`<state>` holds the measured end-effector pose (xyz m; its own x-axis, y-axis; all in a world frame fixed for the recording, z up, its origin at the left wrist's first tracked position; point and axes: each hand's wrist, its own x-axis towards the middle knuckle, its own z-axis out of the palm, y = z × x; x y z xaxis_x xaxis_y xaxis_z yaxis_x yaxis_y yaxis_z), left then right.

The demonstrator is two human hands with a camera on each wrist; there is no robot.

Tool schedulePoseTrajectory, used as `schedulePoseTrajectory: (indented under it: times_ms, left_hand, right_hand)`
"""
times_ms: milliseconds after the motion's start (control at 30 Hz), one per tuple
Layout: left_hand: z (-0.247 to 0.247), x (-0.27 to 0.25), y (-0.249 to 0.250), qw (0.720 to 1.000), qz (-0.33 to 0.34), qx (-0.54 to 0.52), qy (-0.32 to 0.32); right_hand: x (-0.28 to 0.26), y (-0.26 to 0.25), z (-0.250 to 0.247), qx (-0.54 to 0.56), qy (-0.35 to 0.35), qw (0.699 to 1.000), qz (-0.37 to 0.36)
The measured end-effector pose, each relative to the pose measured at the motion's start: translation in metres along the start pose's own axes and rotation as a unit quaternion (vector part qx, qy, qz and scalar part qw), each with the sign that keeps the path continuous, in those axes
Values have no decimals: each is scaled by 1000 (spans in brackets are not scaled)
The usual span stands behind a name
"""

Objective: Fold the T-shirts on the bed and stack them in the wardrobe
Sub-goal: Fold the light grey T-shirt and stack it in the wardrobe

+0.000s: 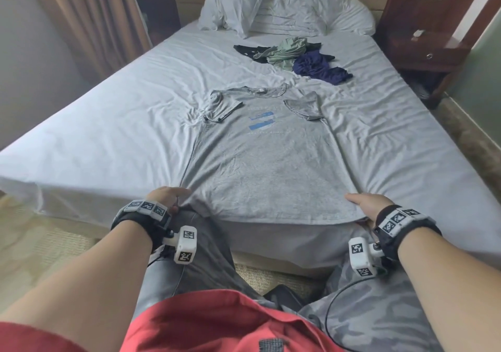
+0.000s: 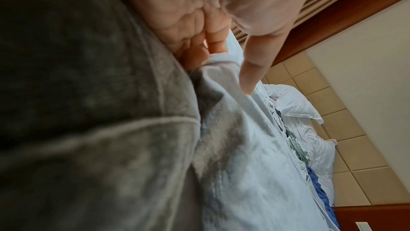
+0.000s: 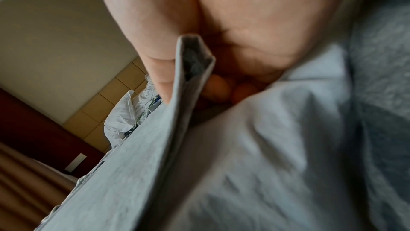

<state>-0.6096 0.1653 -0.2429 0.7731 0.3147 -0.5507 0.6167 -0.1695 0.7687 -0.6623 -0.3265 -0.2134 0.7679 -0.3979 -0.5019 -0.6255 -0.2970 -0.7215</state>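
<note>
A bed (image 1: 108, 113) is being covered by a grey T-shirt (image 1: 265, 161), spread flat, sleeves folded in — its hem corners are being pinched by the left hand (image 1: 165, 197) and right hand (image 1: 366, 205). Crumpled shirts (image 1: 295, 56) are lying beyond.

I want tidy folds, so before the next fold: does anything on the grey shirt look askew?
Slightly: on the grey T-shirt the far-left folded sleeve is bunched, unlike the flatter one opposite. Left hand and right hand grip the hem corners.
</note>
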Motion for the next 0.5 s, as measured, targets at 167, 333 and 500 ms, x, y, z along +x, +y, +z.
schedulePoseTrajectory:
  times_ms: [167,333,500]
  left_hand:
    - [-2,0,-13,998,48,-37,31]
    - [-1,-11,-16,993,87,61,48]
    - [5,-23,-2,952,143,256,89]
  right_hand:
    - [30,19,-1,9,6,1000,-2]
    - [75,46,-5,27,-5,999,23]
    - [32,15,4,-16,10,1000,-9]
